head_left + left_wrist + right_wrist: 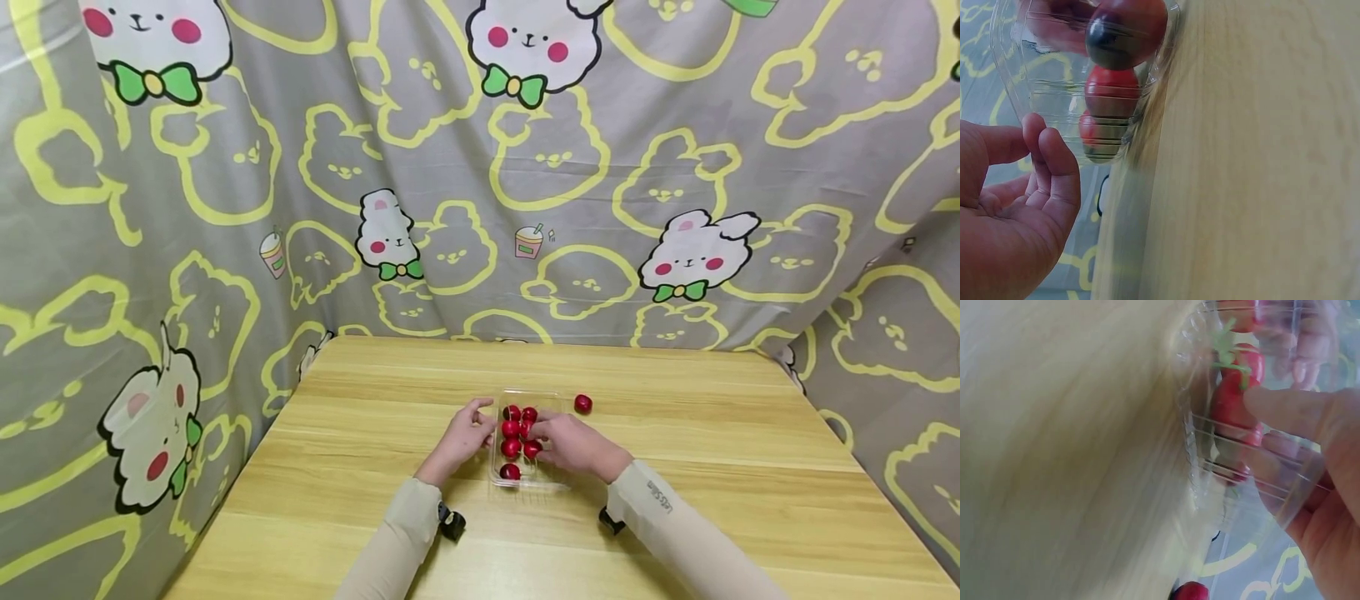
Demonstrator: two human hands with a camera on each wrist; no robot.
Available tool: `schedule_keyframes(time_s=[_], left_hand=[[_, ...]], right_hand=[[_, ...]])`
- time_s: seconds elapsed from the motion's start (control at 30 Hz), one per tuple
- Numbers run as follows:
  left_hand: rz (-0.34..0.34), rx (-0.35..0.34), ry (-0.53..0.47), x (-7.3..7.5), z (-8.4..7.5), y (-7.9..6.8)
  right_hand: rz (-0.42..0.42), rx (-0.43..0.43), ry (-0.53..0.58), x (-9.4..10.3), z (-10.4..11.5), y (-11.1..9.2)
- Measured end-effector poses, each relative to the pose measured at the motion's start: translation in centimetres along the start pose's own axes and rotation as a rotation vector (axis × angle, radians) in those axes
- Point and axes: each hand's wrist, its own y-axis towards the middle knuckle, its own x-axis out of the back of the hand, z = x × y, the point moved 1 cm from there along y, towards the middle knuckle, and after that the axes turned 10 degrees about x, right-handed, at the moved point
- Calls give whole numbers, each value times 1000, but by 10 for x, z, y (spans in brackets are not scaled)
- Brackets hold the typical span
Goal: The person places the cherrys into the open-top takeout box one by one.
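A clear plastic box (551,403) stands on the table with several glossy red cherry tomatoes (511,448) inside. My right hand (572,443) reaches in from the right. Its thumb and fingers pinch one tomato (1227,405), which has a green stem on top, as the right wrist view shows. At the box's left side, my left hand (463,435) is loosely bent, its fingertips (1034,123) right at the rim. Beyond the box, to the right, a single dark red tomato (582,404) lies on the wood. The right hand partly covers tomatoes on that side.
The light wooden table (360,467) reaches back to a grey curtain (450,167) printed with yellow outlines and white rabbits. More curtain hangs along the left and right sides. Black wrist cameras (452,524) sit under both forearms, close to the tabletop.
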Motion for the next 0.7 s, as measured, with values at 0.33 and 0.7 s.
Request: schedule_keyframes(time_s=[0.33,0.7], left_hand=[[2,-3,-11,0,3,1],[-2,9,6,0,1,1]], right_hand=[[-123,55,-24,19,-7,-14],[-270,-161,-21,36,-41,-43]])
